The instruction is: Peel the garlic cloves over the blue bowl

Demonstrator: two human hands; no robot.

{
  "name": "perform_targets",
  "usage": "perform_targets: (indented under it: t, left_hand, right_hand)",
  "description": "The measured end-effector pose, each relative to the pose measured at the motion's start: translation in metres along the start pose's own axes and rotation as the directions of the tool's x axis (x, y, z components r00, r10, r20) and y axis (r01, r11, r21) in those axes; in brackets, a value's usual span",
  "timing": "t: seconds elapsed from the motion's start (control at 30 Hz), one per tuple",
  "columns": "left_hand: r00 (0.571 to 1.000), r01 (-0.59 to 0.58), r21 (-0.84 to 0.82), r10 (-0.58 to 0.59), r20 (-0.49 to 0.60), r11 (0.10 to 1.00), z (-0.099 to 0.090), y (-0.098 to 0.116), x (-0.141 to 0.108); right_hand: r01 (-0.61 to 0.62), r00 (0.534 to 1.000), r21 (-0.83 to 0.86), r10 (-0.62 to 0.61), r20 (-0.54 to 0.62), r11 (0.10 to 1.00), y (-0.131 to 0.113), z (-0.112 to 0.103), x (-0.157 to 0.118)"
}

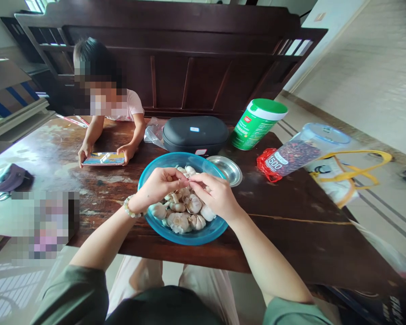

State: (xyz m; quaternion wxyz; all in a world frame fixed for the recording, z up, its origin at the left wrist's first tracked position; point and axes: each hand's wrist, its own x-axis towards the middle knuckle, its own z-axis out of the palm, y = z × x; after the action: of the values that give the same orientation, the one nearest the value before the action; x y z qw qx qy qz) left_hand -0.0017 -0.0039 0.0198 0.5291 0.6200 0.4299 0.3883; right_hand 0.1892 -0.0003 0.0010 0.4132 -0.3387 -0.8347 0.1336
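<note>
A translucent blue plastic bowl (186, 240) on the wooden table holds several whitish garlic bulbs (179, 222) and loose pieces. Above its far half, my left hand (165, 184) and my right hand (214, 192) meet at the fingertips. Both are closed in a pinch, thumbs against forefingers. Whatever small piece lies between them is mostly covered by the fingers. Just behind the bowl's right rim sits a shallow metal dish (235, 172), the thing nearest my right hand apart from the bowl. A beaded bracelet (131, 208) circles my left wrist.
Behind the bowl stand a black zip case (195, 133) and a green canister (257, 126). A clear jar (301, 151) and red netting (269, 164) are to the right. Across the dark table (284, 243), another person (131, 106) holds a phone (104, 158). A tote bag (338, 178) is beyond the right edge.
</note>
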Motion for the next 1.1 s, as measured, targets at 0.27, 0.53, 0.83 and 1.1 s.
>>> perform_targets:
  t: [0.27,0.53,0.83,1.1]
  left_hand:
    - [0.953,-0.264,0.541,0.302,0.021,0.798,0.004,-0.010,-0.003]
    - [0.893,-0.400,0.610,0.442,0.090,0.684,0.004,-0.008,-0.006]
    - [0.902,-0.383,0.499,0.432,0.020,0.777,0.003,-0.007,-0.008]
    - [0.980,-0.087,-0.018,0.082,-0.183,0.996,0.000,-0.003,-0.003]
  right_hand:
    - [0.000,1.000,-0.035,0.000,-0.004,0.999,0.001,0.002,-0.002]
    - [0.020,1.000,-0.113,-0.020,0.005,0.993,-0.002,0.004,-0.002]
    - [-0.254,0.967,0.087,0.256,-0.006,0.963,0.008,-0.002,0.002]
    - [-0.338,0.941,-0.025,0.339,0.006,0.941,0.010,-0.001,0.004]
